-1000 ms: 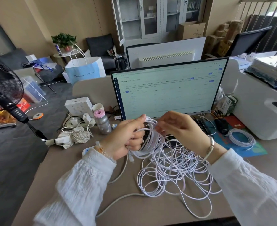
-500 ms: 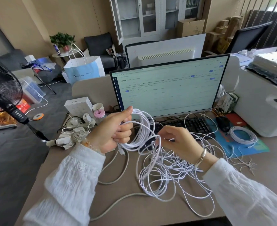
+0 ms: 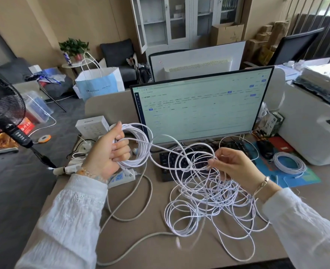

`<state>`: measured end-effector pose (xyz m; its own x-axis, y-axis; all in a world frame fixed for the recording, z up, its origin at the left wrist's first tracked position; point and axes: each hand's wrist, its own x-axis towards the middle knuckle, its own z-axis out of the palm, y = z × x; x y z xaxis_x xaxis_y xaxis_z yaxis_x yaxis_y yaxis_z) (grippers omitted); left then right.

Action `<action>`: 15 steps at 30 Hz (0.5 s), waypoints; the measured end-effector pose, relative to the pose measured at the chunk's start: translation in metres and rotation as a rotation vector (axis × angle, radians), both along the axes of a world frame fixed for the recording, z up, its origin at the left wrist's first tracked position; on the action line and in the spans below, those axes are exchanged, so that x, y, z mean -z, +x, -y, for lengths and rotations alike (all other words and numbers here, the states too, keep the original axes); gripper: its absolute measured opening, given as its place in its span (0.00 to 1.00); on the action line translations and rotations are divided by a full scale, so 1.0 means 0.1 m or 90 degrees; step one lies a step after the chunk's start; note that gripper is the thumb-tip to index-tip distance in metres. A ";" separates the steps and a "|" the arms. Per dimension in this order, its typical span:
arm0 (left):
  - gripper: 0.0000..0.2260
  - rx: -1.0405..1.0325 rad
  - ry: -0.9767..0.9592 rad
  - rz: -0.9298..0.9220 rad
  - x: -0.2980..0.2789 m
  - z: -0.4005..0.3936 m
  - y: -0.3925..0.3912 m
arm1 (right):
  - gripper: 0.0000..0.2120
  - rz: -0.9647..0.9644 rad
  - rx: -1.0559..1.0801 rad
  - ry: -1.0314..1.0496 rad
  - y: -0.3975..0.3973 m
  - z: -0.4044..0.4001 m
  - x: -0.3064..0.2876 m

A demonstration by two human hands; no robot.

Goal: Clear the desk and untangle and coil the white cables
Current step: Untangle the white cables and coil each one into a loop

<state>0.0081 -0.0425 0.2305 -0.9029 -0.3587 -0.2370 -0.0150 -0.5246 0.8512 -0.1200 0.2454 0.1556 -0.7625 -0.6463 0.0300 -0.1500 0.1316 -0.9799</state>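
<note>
The left hand (image 3: 109, 152) curls tight around a round bundle of thin white cable (image 3: 139, 144). The right hand (image 3: 236, 166) pinches a strand from the messy white cable pile (image 3: 208, 200).

Tangled cable (image 3: 208, 195) blocks keyboard (image 3: 171, 162); desk (image 3: 305, 199) right bare.

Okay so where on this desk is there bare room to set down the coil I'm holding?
Bare desk lies at the right, bordered by the blue mat, the printer and your right sleeve. The middle is crowded by the tangled cable, and the left by the power strip and grey cord.
</note>
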 end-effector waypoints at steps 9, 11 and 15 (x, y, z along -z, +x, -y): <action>0.18 -0.064 0.019 -0.027 0.00 0.07 -0.03 | 0.05 -0.108 0.150 0.131 -0.24 -0.02 0.32; 0.18 -0.056 0.021 -0.027 0.02 0.03 -0.04 | 0.04 -0.150 0.176 0.163 -0.25 0.01 0.37; 0.17 -0.024 -0.010 -0.012 0.07 -0.08 -0.07 | 0.04 -0.188 0.142 0.144 -0.17 0.09 0.32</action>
<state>0.0007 -0.0341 0.2235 -0.8929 -0.3958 -0.2145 0.0198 -0.5106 0.8596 -0.1368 0.2368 0.1233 -0.8643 -0.4820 0.1437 -0.3628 0.3996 -0.8418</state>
